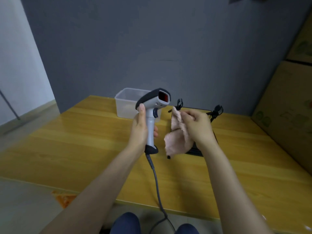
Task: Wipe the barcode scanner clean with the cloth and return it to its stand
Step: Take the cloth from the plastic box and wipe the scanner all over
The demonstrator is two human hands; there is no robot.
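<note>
Above the yellow wooden table (70, 149), the left hand (141, 129) has its grip wrapped around the handle of the grey-and-black barcode scanner (152, 114), which stands upright in the air with its red window facing away from the person and its grey cable (156, 179) hanging down over the table's near edge. Behind the scanner a clear plastic container (125, 103) sits on the table. Just right of the scanner, not touching it, the right hand (197, 125) has its grip pinched on the pale pink cloth (177, 139), which hangs over the black stand (195, 150), whose two black clips rise behind the hand.
</note>
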